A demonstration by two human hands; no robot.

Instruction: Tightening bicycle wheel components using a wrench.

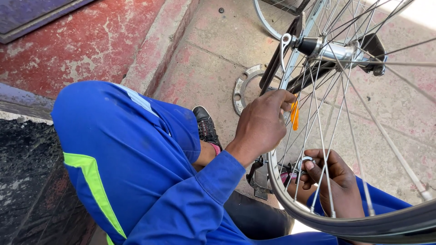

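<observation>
The bicycle wheel [354, 136] stands upright just in front of the seated person's knees, its hub [336, 51] up high and its rim [290, 199] low by the lap. The left hand [261, 124] reaches across, its grip closed on a spoke beside the orange reflector [294, 115]. The right hand [334, 181] sits behind the spokes near the rim, fingers pinched around a small metal tool [305, 161]. Bracing the wheel firmly while turning in small, even amounts looks wise here. A metal ring [243, 86] lies on the pavement.

Metal ring [245, 86] flat on pavement, black shoe [205, 124] nr it.
</observation>
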